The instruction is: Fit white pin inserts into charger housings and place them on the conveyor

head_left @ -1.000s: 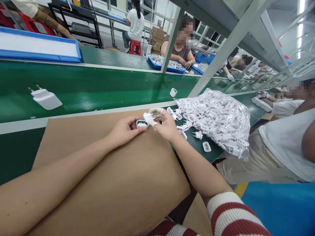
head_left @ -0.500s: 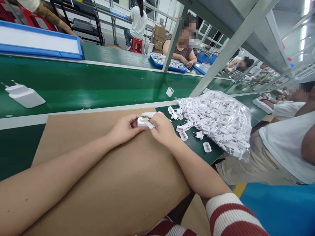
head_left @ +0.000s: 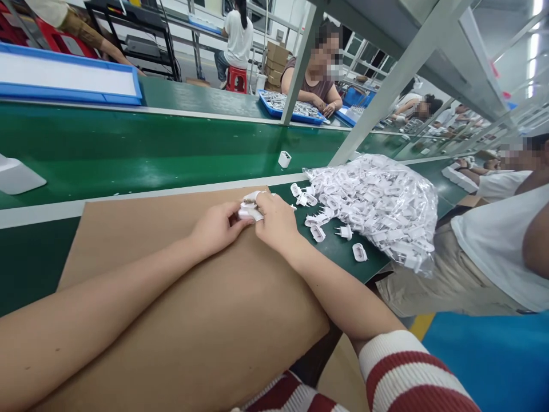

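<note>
Over the upper edge of a brown cardboard sheet (head_left: 180,309), my left hand (head_left: 217,228) grips a small white plastic piece (head_left: 245,212) between thumb and fingers. My right hand (head_left: 277,223) meets it from the right, its white-covered fingertips closed on the same piece. Fine details of the piece are hidden by the fingers. Right of my hands, several loose white plug parts (head_left: 317,233) lie on the green table beside a clear plastic bag (head_left: 377,206) full of similar parts.
Beyond the cardboard runs a green conveyor belt (head_left: 193,149) carrying a white housing (head_left: 284,159) and another white piece (head_left: 19,175) at far left. A metal post (head_left: 386,97) slants above. Across the belt sits a person (head_left: 315,86); another person (head_left: 501,229) is at right.
The white pieces on the belt have shifted left. My right hand has moved slightly left, its fingertips closer over the piece in my left hand.
</note>
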A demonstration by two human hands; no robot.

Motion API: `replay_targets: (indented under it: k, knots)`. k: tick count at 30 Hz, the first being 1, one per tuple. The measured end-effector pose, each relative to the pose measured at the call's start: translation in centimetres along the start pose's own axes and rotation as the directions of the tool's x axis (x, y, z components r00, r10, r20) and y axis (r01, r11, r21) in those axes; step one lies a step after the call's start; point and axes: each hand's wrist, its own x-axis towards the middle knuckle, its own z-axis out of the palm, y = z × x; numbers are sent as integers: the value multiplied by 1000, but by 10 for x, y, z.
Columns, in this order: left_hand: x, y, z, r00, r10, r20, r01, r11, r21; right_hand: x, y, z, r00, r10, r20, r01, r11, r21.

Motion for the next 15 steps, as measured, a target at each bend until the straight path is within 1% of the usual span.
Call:
replay_targets:
  k: [2, 4, 6, 8, 9, 10, 11, 12, 13, 14, 15]
  knots:
    - [-2, 3, 0, 1000, -8, -21, 11, 988, 154, -1, -3, 1, 1000, 29, 8, -29, 999, 30]
    - [-2, 6, -2, 1000, -11, -22, 16, 966, 257, -1, -1, 6, 998, 69, -11, -68, 994, 82]
    - [2, 7, -7, 999, -29, 26, 22, 969, 247, 2, 8, 12, 995, 91, -46, -79, 974, 211]
    - [12, 6, -14, 995, -67, 79, 50, 979, 197, 6, 20, 15, 993, 82, -87, -44, 929, 367]
    - [18, 6, -19, 993, -92, 80, 77, 980, 182, 7, 26, 14, 993, 71, -99, -24, 912, 409]
    - [24, 5, -23, 991, -124, 55, 112, 977, 181, 5, 32, 11, 990, 74, -117, -22, 920, 391]
    - [29, 5, -28, 988, -157, 1, 154, 968, 196, 2, 38, 7, 989, 73, -125, -37, 962, 271]
    - [34, 4, -33, 978, -194, -70, 205, 952, 226, -4, 46, 3, 989, 86, -118, -74, 992, 103]
    - [38, 2, -38, 963, -236, -128, 261, 931, 254, -9, 56, 0, 991, 102, -83, -108, 992, -65]
    - [43, -2, -44, 945, -273, -180, 315, 907, 281, -13, 69, -1, 992, 123, -29, -126, 970, -208]
    - [48, -8, -50, 925, -307, -224, 365, 880, 304, -15, 84, 0, 989, 141, 53, -118, 943, -311]
